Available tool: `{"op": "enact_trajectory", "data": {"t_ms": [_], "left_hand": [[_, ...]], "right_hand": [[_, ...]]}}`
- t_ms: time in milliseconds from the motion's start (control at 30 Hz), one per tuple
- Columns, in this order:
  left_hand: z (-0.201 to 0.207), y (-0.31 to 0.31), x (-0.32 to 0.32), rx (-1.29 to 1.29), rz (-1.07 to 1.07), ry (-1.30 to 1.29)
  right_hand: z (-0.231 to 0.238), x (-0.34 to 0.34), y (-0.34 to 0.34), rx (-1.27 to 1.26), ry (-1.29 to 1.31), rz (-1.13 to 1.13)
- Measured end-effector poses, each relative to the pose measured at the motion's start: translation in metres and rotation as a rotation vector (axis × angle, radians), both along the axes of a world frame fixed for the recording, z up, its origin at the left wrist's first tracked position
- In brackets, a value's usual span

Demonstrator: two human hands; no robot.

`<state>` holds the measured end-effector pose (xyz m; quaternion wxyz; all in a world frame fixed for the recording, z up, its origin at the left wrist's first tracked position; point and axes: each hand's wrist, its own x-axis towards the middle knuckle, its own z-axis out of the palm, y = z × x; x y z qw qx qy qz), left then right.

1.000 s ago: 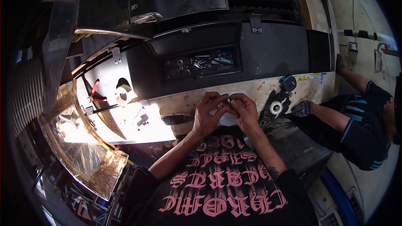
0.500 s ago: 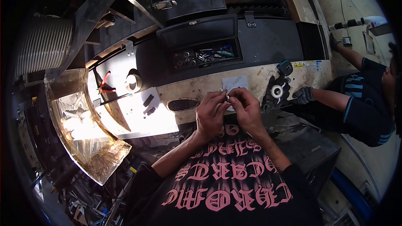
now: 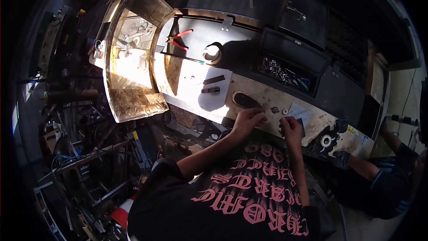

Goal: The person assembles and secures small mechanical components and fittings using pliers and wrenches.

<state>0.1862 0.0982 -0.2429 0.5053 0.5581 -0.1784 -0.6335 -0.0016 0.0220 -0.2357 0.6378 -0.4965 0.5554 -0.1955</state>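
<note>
Currently the left hand [image 3: 249,123] is hovering near a hole [image 3: 244,100], the right hand [image 3: 291,127] near a ring [image 3: 285,112]; whether they're gripping anything, I can't tell.

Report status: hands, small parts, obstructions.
Left hand and right hand apart, contents unclear. Small metal fitting and pale ring on bench just beyond. Co-worker's gloved hand off to the right, clear of both.

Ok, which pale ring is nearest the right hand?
The small ring, just beyond the right hand; the larger ring by the gloved hand and the roll by the pliers lie farther off.
</note>
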Motion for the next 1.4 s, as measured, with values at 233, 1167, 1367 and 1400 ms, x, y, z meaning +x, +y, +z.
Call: {"op": "enact_trajectory", "data": {"t_ms": [233,1167,1367,1400], "left_hand": [[-0.037,0.089,0.056,0.142,0.557,0.257],[-0.051,0.201,0.129,0.231,0.937,0.323],[-0.034,0.183,0.189,0.047,0.756,0.229],[-0.04,0.181,0.188,0.088,0.767,0.212]], "right_hand": [[-0.024,0.055,0.003,-0.338,0.069,0.379],[-0.091,0.501,-0.08,-0.901,0.446,1.048],[-0.138,0.571,-0.117,-1.177,0.727,1.084],[-0.143,0.57,-0.113,-1.453,0.614,0.963]]}}
